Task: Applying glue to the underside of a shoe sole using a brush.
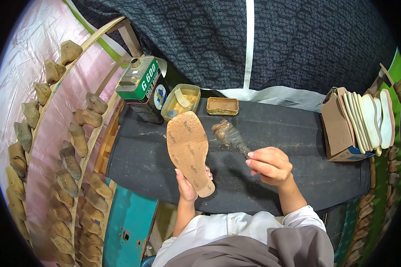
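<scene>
My left hand (186, 186) is closed round the narrow heel end of a tan insole (188, 149), held up over the dark table with its broad end pointing away from me. Dark smudges run down the insole's face. Between the fingers of my right hand (272, 165) is the handle of a glue brush (231, 136). Its clotted brown head is slightly blurred and sits to the right of the insole, apart from it. Beyond the brush stands a small rectangular tin (223, 107) of brown glue. Left of that, a plastic tub (181, 101) holds yellowish stuff and a pale flat piece.
A green and black metal can (142, 86) stands at the table's back left. At the back right, a cardboard box (341, 129) holds several upright insoles (370, 120). Racks of wooden shoe lasts (78, 139) flank the table (276, 129). A teal cabinet (130, 222) is at lower left.
</scene>
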### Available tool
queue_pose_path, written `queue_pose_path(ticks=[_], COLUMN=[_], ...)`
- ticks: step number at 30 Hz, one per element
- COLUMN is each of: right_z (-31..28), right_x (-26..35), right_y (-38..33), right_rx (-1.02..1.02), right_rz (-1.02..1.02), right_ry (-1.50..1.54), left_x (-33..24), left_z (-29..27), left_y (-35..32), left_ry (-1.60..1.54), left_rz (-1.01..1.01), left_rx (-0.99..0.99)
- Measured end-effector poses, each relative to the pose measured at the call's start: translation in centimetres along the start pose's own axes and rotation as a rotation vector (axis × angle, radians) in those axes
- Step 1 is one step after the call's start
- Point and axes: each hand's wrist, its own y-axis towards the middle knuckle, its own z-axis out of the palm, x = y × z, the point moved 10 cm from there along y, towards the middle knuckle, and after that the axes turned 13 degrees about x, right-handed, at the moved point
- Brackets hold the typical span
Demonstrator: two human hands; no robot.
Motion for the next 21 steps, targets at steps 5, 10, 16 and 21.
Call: queue_pose_path(ticks=[5, 10, 16, 21], right_z=[-0.7, 2.2, 2.8, 1.2], right_x=[1.0, 3.6, 3.5, 0.9], right_y=[0.4, 2.0, 2.1, 0.8], right_rx=[-0.094, 0.052, 0.100, 0.100], right_rz=[-0.044, -0.244, -0.260, -0.097], right_ry=[0.037, 0.099, 0.122, 0.174], left_x=[0.6, 0.4, -1.0, -0.2], left_z=[0.6, 0.9, 0.5, -1.1], left_y=[0.0, -0.2, -0.6, -0.4], left_ry=[-0.036, 0.174, 0.210, 0.042], left_rz=[-0.006, -0.031, 0.004, -0.016], left_rx=[0.090, -0.040, -0.084, -0.068])
